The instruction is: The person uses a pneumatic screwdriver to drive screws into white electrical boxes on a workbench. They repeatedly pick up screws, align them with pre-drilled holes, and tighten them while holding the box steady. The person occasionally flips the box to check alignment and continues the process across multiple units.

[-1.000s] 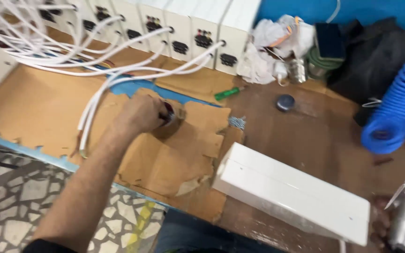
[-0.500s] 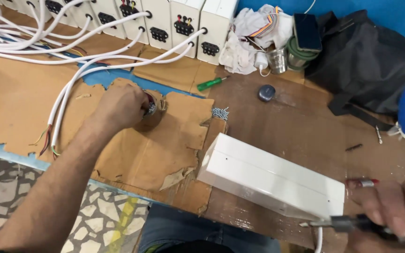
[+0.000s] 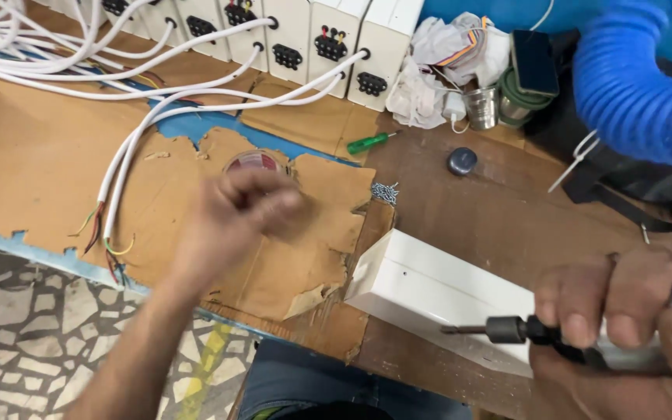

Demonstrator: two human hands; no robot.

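My left hand (image 3: pixel 239 214) hovers over the torn cardboard (image 3: pixel 33 155), fingers pinched together and blurred; anything small between them is hidden. Just beyond it lies a small round tin with a reddish inside (image 3: pixel 252 162). My right hand (image 3: pixel 624 311) at the lower right grips a powered screwdriver (image 3: pixel 511 330). Its bit points left over a long white box (image 3: pixel 429 288) lying on the brown table. A small heap of screws (image 3: pixel 383 192) lies between the tin and the box.
A row of white boxes with sockets (image 3: pixel 328 39) stands at the back, with white cables (image 3: pixel 157 109) trailing to bare coloured wire ends. A green screwdriver (image 3: pixel 371 142), a dark round cap (image 3: pixel 462 161), a steel cup (image 3: pixel 480 107) and a blue coiled hose (image 3: pixel 631 85) lie right.
My left hand has lifted off the round tin and drawn back towards me, fingers pinched. My right hand has brought the powered screwdriver further into view, over the white box.
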